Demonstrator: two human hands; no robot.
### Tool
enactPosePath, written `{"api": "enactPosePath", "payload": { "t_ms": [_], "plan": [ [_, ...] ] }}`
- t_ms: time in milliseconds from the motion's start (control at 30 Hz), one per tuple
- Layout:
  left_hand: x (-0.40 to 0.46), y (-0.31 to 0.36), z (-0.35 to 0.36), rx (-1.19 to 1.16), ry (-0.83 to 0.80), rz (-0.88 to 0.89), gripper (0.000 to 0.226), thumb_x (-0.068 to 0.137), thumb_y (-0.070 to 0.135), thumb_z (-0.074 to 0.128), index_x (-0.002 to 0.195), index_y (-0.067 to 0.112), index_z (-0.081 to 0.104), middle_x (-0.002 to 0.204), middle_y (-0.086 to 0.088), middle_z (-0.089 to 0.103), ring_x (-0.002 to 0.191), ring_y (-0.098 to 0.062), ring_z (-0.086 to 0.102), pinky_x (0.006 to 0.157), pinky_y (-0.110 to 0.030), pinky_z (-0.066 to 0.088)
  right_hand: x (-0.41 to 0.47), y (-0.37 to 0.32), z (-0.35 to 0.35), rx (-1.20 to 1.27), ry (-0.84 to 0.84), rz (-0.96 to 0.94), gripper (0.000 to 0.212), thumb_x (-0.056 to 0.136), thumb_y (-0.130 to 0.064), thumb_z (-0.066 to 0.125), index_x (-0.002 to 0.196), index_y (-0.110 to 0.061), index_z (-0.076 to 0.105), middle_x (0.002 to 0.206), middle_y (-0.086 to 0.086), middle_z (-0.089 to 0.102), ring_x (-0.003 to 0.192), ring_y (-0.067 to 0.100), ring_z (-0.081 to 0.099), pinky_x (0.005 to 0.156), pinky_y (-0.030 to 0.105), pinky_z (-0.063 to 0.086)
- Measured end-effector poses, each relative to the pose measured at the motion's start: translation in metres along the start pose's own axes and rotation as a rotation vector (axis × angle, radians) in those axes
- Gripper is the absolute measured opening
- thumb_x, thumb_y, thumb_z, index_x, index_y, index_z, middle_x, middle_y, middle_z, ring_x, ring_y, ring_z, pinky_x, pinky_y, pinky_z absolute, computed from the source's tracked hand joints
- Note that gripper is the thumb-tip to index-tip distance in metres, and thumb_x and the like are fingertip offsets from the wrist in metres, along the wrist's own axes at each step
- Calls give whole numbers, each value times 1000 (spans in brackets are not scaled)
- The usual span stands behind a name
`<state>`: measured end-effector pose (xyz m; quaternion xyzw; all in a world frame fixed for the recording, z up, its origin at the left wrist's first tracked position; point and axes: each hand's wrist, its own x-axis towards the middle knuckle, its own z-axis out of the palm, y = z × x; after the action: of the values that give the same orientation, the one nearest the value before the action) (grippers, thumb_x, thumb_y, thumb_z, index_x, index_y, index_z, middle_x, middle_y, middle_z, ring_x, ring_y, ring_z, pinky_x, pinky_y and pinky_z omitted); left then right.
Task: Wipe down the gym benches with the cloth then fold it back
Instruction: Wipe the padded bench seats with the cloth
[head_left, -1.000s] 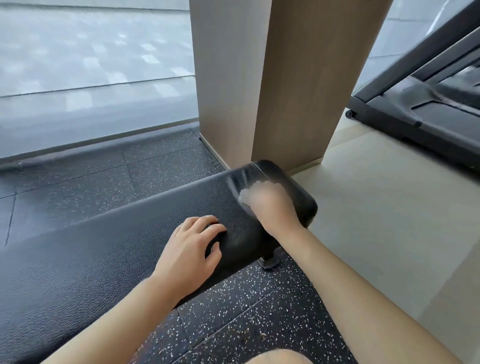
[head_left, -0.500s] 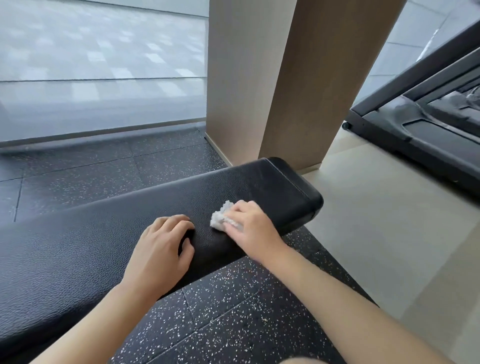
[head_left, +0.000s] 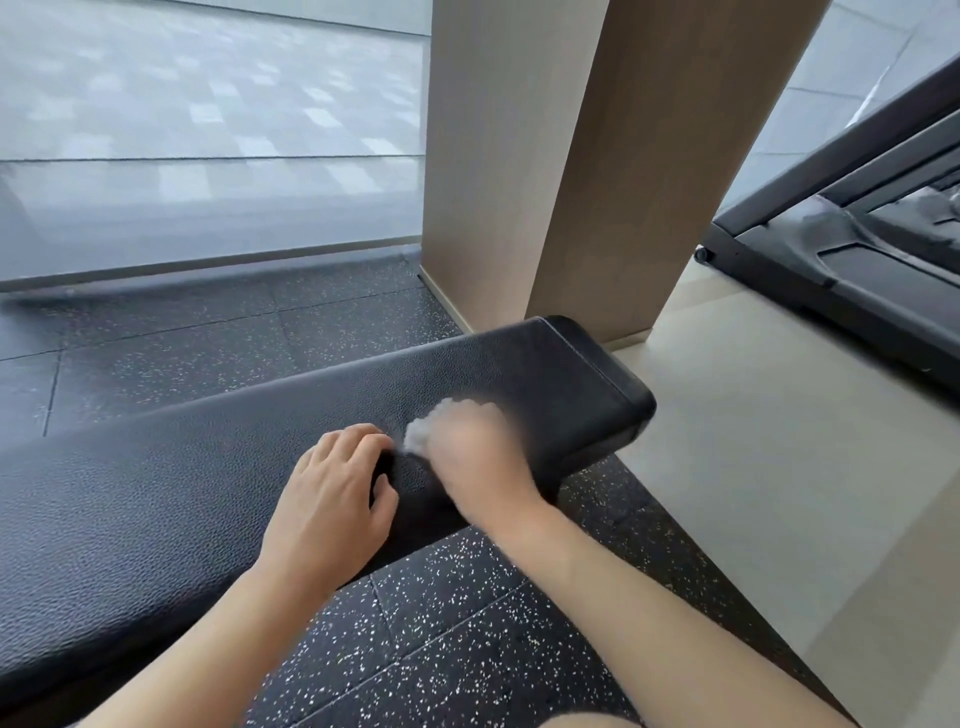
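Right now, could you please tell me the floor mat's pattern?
Black rubber floor mat with white speckles, clearest in the head view.

A gym: padded bench (head_left: 208, 493), treadmill (head_left: 857, 270), speckled rubber floor (head_left: 441, 623).

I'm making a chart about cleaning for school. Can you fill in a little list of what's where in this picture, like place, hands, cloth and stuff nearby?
place: gym floor of dark speckled rubber tiles
bench: black padded bench, running left to right
left hand: left hand rests on the bench top, fingers bent, holding nothing
right hand: right hand, blurred, holds the cloth on the bench
cloth: small white cloth, bunched up, not folded
nearby: wooden pillar behind the bench; treadmill at right
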<state>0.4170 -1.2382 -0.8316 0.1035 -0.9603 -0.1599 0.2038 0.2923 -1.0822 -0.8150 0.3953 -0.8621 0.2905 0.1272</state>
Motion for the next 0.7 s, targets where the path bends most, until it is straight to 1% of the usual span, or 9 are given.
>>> {"api": "enactPosePath", "payload": {
  "t_ms": [100, 200, 267, 333, 400, 433, 500, 600, 700],
  "plan": [
    [1, -1, 0, -2, 7, -5, 32, 89, 31, 49, 114, 18, 63, 121, 2, 58, 111, -25, 53, 101, -37, 44, -23, -14, -6, 79, -86, -166, 18, 95, -26, 62, 105, -15, 73, 101, -2, 58, 91, 20, 47, 85, 29, 43],
    [1, -1, 0, 14, 5, -4, 30, 89, 31, 51, 113, 18, 64, 120, 2, 58, 112, -26, 53, 100, -41, 46, -27, 32, -24, 11, -29, -163, 10, 95, -22, 67, 97, -14, 72, 98, -1, 59, 89, 22, 49, 85, 35, 47],
    [1, 0, 0, 16, 4, -8, 30, 89, 30, 52, 113, 17, 64, 121, 2, 58, 112, -26, 53, 100, -41, 47, -17, 82, -38, -78, 98, -9, 9, 94, -21, 71, 95, -12, 73, 97, 0, 60, 88, 23, 50, 86, 41, 49],
    [2, 1, 0, 24, 4, -14, 30, 89, 31, 51, 113, 17, 63, 121, 2, 58, 112, -26, 53, 99, -42, 47, -4, 125, -52, -126, 209, 189, 12, 92, -18, 73, 99, -7, 76, 98, 2, 63, 88, 26, 52, 85, 46, 51],
    [2, 2, 0, 27, 6, -18, 30, 89, 31, 50, 112, 17, 63, 121, 1, 58, 112, -26, 53, 98, -43, 48, 4, 139, -55, -155, 249, 311, 17, 91, -15, 72, 104, -4, 77, 100, 5, 65, 89, 29, 53, 86, 49, 52],
    [1, 2, 0, 26, 7, -20, 30, 89, 31, 50, 112, 17, 63, 121, 1, 58, 112, -27, 53, 98, -43, 48, 5, 133, -52, -166, 255, 333, 18, 91, -14, 71, 105, -4, 77, 101, 6, 65, 90, 29, 52, 86, 49, 51],
    [1, 2, -1, 27, 13, -21, 31, 89, 32, 49, 112, 17, 64, 120, 1, 58, 112, -27, 53, 97, -43, 48, 1, 102, -38, -160, 250, 303, 16, 89, -14, 70, 103, -7, 77, 101, 3, 63, 90, 25, 49, 84, 46, 51],
    [1, 3, -1, 35, 9, -19, 32, 89, 32, 48, 113, 17, 64, 121, 1, 58, 112, -27, 53, 97, -43, 48, -17, 36, -14, -60, 190, 107, 8, 91, -15, 66, 94, -13, 74, 98, -1, 61, 88, 21, 46, 83, 40, 48],
    [2, 3, -1, 32, 3, -7, 34, 88, 33, 47, 113, 18, 63, 121, 1, 58, 111, -27, 54, 97, -43, 48, -35, -15, 1, 80, 52, -87, 13, 96, -19, 62, 101, -14, 73, 98, -1, 59, 91, 21, 48, 84, 35, 46]
  ]
}}
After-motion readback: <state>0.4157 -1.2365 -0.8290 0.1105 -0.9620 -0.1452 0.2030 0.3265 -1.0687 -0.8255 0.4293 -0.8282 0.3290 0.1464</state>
